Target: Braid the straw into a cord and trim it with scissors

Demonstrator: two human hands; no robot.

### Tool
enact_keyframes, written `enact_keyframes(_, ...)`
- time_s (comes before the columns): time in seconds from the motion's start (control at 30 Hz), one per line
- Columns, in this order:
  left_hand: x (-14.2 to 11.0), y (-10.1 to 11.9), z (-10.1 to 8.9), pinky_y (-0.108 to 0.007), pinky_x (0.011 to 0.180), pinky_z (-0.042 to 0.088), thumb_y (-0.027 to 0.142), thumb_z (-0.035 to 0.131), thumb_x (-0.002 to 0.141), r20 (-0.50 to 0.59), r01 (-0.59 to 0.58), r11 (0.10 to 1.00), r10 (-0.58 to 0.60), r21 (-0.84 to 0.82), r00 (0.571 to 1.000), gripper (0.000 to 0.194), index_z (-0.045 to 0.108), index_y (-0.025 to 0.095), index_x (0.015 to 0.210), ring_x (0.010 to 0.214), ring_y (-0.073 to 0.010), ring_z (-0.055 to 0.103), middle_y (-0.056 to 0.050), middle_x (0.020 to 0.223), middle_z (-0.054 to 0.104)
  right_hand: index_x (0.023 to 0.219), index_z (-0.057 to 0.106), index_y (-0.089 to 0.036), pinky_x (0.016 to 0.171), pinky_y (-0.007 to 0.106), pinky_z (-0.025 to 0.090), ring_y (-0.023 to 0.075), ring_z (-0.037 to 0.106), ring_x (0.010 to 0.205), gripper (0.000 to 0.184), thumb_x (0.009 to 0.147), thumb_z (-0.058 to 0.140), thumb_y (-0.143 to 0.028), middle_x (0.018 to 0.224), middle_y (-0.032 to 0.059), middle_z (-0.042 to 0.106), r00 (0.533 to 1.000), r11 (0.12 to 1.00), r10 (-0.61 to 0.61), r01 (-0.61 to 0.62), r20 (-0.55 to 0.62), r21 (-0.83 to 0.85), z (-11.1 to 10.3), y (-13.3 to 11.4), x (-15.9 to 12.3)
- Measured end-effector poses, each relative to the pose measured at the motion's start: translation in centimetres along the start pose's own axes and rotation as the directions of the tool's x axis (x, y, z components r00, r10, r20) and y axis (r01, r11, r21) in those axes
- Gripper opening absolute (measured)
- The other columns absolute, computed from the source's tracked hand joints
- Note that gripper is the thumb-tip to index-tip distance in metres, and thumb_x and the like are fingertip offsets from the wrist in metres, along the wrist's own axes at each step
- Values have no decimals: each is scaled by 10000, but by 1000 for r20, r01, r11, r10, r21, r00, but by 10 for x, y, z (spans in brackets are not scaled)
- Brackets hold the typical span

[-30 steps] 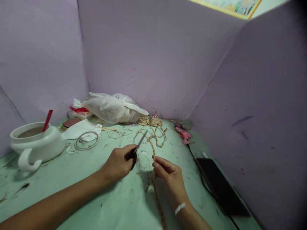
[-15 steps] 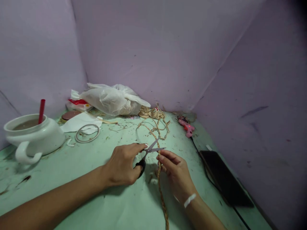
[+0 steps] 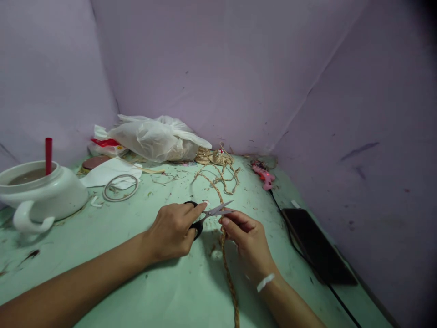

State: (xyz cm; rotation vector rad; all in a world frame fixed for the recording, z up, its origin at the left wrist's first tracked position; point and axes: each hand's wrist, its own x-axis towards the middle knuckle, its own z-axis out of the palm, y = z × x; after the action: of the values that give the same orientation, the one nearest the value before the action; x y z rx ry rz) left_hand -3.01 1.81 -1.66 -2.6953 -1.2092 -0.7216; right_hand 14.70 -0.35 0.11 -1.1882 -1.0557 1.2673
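My left hand is closed on black-handled scissors, thumb and fingers in the handle loops. Their blades are slightly apart and lie across a braided straw cord. Just below the blades, my right hand pinches that cord between thumb and fingers. From the pinch the cord runs down to the near edge of the view, and its other part curves away over the table in loose loops. A strip of white tape sticks to my right wrist.
A white mug with a red stick in brown liquid stands left. Beside it lie white paper and a ring. A plastic bag and coiled braid sit behind. Right are a pink glue gun and a black phone.
The scissor blades have closed further across the cord. Both hands hold their grips, and the whole view has shifted slightly.
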Motion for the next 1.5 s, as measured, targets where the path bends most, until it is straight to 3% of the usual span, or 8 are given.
enact_keyframes(0.37, 2, 0, -1, -277, 642, 425, 105, 434, 690, 11, 163, 942, -167, -294, 986, 418, 533, 187, 1089, 717, -169, 584, -31, 817, 640, 770, 694, -160, 488, 225, 374, 86, 452, 478, 224, 568, 684, -257, 557, -4, 599, 998, 999, 25, -23, -65, 30, 0, 1, 2)
enact_keyframes(0.5, 15, 3, -9, -219, 540, 410, 222, 546, 670, 200, 497, 459, -555, -736, 808, 338, 548, 144, 1000, 592, -126, 562, -3, 660, 603, 771, 688, -151, 495, 230, 399, 101, 491, 511, 196, 604, 645, -246, 616, 21, 617, 999, 994, -9, 4, -46, -108, 1, 4, 0)
enact_keyframes(0.6, 22, 1, -13, -199, 455, 361, 295, 624, 618, 404, 560, 57, -633, -826, 660, 433, 513, 110, 994, 486, -104, 524, 10, 576, 558, 747, 679, -156, 504, 227, 416, 128, 538, 595, 140, 662, 580, -207, 694, 43, 618, 981, 925, -176, 192, 78, -328, 3, 9, -7)
enact_keyframes(0.7, 24, -1, -12, -180, 424, 312, 321, 650, 599, 487, 553, -118, -645, -825, 589, 431, 515, 114, 951, 473, -92, 522, -12, 615, 575, 775, 668, -164, 495, 222, 415, 120, 537, 575, 171, 705, 512, -159, 679, 37, 599, 913, 793, -325, 406, 248, -454, 5, 14, -14)
enact_keyframes(1.03, 29, -7, -8, -142, 399, 288, 177, 671, 586, 591, 524, -325, -640, -787, 491, 339, 543, 143, 898, 440, -50, 508, 33, 565, 545, 859, 658, -133, 496, 249, 403, 137, 516, 558, 260, 700, 458, -87, 699, 85, 602, 707, 364, -443, 704, 551, -610, 4, 15, -22)
enact_keyframes(1.27, 31, -11, -4, -144, 395, 320, 112, 627, 607, 640, 516, -394, -591, -761, 491, 287, 513, 149, 868, 456, -76, 544, 23, 575, 549, 898, 656, -146, 499, 252, 387, 151, 530, 577, 293, 700, 450, -82, 713, 89, 613, 681, 236, -390, 724, 620, -648, 5, 18, -25)
enact_keyframes(1.37, 32, -11, -7, -152, 421, 353, 67, 614, 593, 624, 483, -401, -571, -779, 533, 320, 488, 151, 875, 465, -88, 558, 26, 557, 545, 878, 666, -167, 518, 258, 387, 153, 532, 590, 253, 721, 472, -124, 710, 83, 613, 730, 348, -340, 683, 593, -642, 6, 17, -26)
enact_keyframes(1.5, 33, -11, -14, -159, 465, 392, 51, 591, 601, 583, 415, -414, -494, -810, 645, 324, 473, 159, 883, 519, -99, 583, 8, 604, 570, 846, 657, -157, 525, 254, 416, 125, 516, 550, 219, 739, 549, -315, 690, 56, 612, 932, 868, -68, 231, 356, -439, 10, 16, -21)
